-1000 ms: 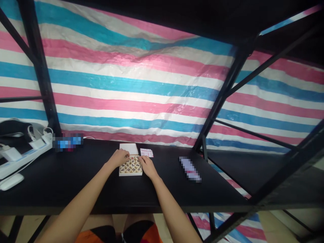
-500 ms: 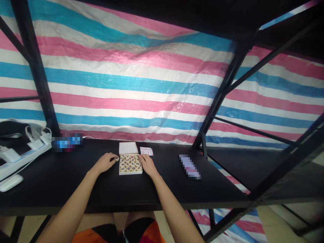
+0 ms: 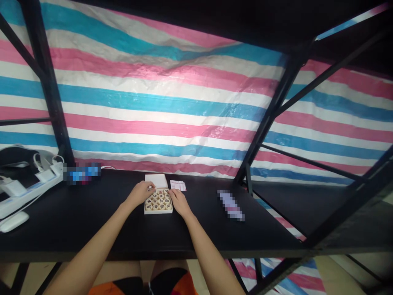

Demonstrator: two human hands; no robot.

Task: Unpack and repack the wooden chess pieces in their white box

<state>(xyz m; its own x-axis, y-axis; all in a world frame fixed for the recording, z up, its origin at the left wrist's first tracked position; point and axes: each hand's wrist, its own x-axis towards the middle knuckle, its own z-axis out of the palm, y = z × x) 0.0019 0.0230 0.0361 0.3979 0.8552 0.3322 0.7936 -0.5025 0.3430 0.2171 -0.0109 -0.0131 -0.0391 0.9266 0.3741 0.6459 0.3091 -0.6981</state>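
Clerk: Principal item?
Checker: One white box (image 3: pixel 158 212), shallow, set on the black desktop (image 3: pixel 215 235) between the person's two hands. Contents: round pale pieces (image 3: pixel 161 201) in rows, faces up, marked with characters, mostly dark.
Clerk: Left hand?
Checker: Left hand (image 3: pixel 140 194), one: over the box's far left corner, fingers curled. Whether a piece is pinched there cannot be told.
Clerk: Right hand?
Checker: Right hand (image 3: pixel 179 202), one: along the box's right side, fingers loosely bent, tips at the far right corner. Whether it grips or merely rests cannot be told.
Clerk: Adjacent stock?
Checker: White panel (image 3: pixel 156 180), lid-like, just behind the box; printed slip (image 3: pixel 178 185), pale, beside the panel. To the right, well apart, one oblong item (image 3: pixel 231 205), pixelated. Far left, a white power strip (image 3: pixel 29 198) with plugs. Backdrop: striped sheet (image 3: pixel 159 102), pink, blue and white.
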